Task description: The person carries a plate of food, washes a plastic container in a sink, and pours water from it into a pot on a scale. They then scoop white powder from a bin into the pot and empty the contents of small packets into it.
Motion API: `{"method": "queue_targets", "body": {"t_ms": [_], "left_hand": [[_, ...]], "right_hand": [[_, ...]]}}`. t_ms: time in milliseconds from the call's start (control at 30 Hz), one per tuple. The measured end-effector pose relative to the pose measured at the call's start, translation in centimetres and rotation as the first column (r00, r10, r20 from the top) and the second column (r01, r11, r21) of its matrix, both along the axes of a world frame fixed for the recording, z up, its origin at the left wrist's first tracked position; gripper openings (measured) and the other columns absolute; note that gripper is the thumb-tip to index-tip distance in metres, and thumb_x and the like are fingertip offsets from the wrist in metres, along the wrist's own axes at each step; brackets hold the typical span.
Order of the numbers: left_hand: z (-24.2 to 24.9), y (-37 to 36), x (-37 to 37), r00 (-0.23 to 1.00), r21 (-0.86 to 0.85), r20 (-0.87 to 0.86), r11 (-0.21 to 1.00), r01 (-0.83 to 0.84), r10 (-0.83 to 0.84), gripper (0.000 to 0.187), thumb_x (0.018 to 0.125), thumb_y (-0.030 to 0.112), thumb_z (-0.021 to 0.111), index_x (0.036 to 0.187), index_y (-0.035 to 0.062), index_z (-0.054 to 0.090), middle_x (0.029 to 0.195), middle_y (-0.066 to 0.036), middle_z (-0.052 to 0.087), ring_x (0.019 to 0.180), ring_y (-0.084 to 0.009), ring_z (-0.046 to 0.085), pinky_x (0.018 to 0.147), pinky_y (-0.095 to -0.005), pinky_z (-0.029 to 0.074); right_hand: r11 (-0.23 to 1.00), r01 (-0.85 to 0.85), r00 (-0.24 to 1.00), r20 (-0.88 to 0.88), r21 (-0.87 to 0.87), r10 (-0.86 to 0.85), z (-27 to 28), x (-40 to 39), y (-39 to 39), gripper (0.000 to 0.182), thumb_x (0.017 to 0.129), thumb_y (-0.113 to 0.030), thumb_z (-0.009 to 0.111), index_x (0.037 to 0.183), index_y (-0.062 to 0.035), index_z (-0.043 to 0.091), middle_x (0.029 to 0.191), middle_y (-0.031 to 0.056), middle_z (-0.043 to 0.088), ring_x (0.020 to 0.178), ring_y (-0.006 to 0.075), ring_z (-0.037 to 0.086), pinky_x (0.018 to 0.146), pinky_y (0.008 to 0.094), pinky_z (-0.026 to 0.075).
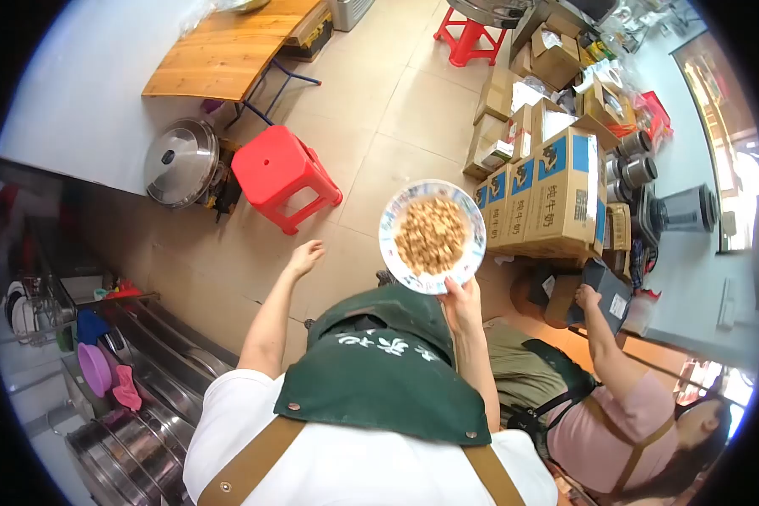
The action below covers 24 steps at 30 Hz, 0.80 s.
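A white plate (389, 250) with a blue floral rim holds a heap of small brown pieces (431, 235). My right hand (461, 302) grips the plate at its lower edge, thumb over the rim. Out to the left, my left hand (307, 257) hangs in the air with its fingers curled together and nothing visible in them; the red stool (270, 169) is the thing nearest to it. The plate is held level over the tiled floor, beside the stacked cartons.
Cartons (557, 198) are stacked to the right. A co-worker (616, 413) at the lower right reaches toward a dark box (607, 291). Steel pots (135, 447) stand lower left, a wooden table (215, 55) upper left, another red stool (468, 42) at the top.
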State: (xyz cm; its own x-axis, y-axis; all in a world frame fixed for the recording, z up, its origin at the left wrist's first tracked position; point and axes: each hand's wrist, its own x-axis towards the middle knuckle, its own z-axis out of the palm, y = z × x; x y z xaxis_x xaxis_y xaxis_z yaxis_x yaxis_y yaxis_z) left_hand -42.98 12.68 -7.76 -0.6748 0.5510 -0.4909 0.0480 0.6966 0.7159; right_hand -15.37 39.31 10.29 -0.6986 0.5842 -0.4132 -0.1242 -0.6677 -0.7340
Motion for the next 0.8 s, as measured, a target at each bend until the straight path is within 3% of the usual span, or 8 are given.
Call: {"method": "queue_targets", "body": {"t_ms": [100,167,300,467,600,700,733,800], "left_hand": [[-8.6,-6.1,-0.3,0.939,-0.074,0.157,0.952,-0.297,0.306,0.038,0.088,0.019,0.062,0.122,0.0022,0.059,0.107,-0.015,0.068,0.09,-0.0191,0.065,0.077,-0.0324,0.052],[-6.5,-9.7,1.5,0.805,-0.249,0.254,0.84,-0.482,0.537,0.037,0.088,0.018,0.061,0.12,-0.001,0.059,0.101,-0.013,0.066,0.084,-0.0207,0.063,0.071,-0.0322,0.052],[-0.9,-11.3,5.3,0.748,-0.602,0.295,0.723,-0.338,0.595,0.033,0.089,0.017,0.058,0.117,-0.0013,0.06,0.077,-0.006,0.062,0.065,-0.0154,0.056,0.055,-0.0306,0.045],[-0.8,-7.3,3.9,0.668,-0.601,0.428,0.743,-0.293,0.609,0.033,0.09,0.018,0.058,0.117,-0.0009,0.06,0.077,-0.005,0.062,0.065,-0.0147,0.056,0.056,-0.03,0.045],[-5.5,-0.8,-8.7,0.669,-0.456,0.415,0.778,-0.433,0.616,0.032,0.09,0.018,0.059,0.116,-0.0005,0.06,0.077,-0.005,0.061,0.065,-0.0142,0.055,0.056,-0.0295,0.045],[-11.2,7.1,-24.0,0.735,-0.15,0.315,0.797,-0.585,0.6,0.032,0.09,0.018,0.059,0.116,-0.0002,0.06,0.077,-0.004,0.061,0.065,-0.0138,0.055,0.057,-0.0291,0.045],[-8.5,12.4,-30.3,0.635,-0.174,0.405,0.737,-0.653,0.658,0.031,0.09,0.019,0.061,0.116,0.001,0.06,0.08,-0.003,0.063,0.067,-0.0119,0.056,0.059,-0.0273,0.046],[-8.2,19.6,-41.6,0.824,-0.047,0.279,0.864,-0.501,0.493,0.034,0.091,0.019,0.06,0.12,0.0015,0.059,0.086,-0.005,0.064,0.07,-0.0115,0.058,0.061,-0.0261,0.047]], "right_hand": [[0.994,-0.098,0.995,0.02,0.05,0.097,0.3,-7.5,6.2,0.051,0.086,-0.004,0.061,0.133,0.0001,0.039,0.121,0.0131,0.058,0.103,0.0244,0.063,0.079,0.0388,0.058],[0.981,-0.19,0.981,0.047,0.03,0.188,0.6,-12.6,9.9,0.052,0.088,-0.005,0.061,0.135,-0.0014,0.037,0.128,0.013,0.054,0.11,0.0253,0.06,0.088,0.0447,0.056],[0.967,-0.245,0.969,0.056,0.065,0.242,2.1,-23.6,16.4,0.05,0.089,-0.005,0.059,0.134,-0.0013,0.037,0.126,0.0128,0.055,0.108,0.0239,0.062,0.085,0.0421,0.057],[0.945,-0.299,0.942,0.2,0.131,0.27,-2.6,-37.5,23.7,0.045,0.09,0.001,0.051,0.133,0.0002,0.038,0.123,0.0139,0.058,0.106,0.0247,0.063,0.083,0.0412,0.058],[0.957,-0.281,0.94,0.22,0.072,0.26,-2.1,-49.0,28.4,0.044,0.089,0.004,0.048,0.132,0.0022,0.038,0.124,0.0163,0.057,0.105,0.0267,0.064,0.081,0.0403,0.059],[0.962,-0.257,0.932,0.284,0.087,0.223,-0.9,-56.1,31.9,0.044,0.089,0.004,0.048,0.132,0.0034,0.038,0.124,0.0174,0.057,0.105,0.0276,0.064,0.081,0.0398,0.059],[0.965,-0.248,0.944,0.245,0.082,0.222,-1.1,-58.7,33.4,0.043,0.089,0.005,0.047,0.131,0.0043,0.039,0.123,0.0181,0.057,0.104,0.0276,0.064,0.079,0.0389,0.06],[0.973,-0.22,0.957,0.209,0.066,0.202,-1.4,-63.6,36.0,0.042,0.089,0.005,0.046,0.13,0.0058,0.039,0.122,0.0191,0.058,0.102,0.0274,0.065,0.077,0.0369,0.061]]}}
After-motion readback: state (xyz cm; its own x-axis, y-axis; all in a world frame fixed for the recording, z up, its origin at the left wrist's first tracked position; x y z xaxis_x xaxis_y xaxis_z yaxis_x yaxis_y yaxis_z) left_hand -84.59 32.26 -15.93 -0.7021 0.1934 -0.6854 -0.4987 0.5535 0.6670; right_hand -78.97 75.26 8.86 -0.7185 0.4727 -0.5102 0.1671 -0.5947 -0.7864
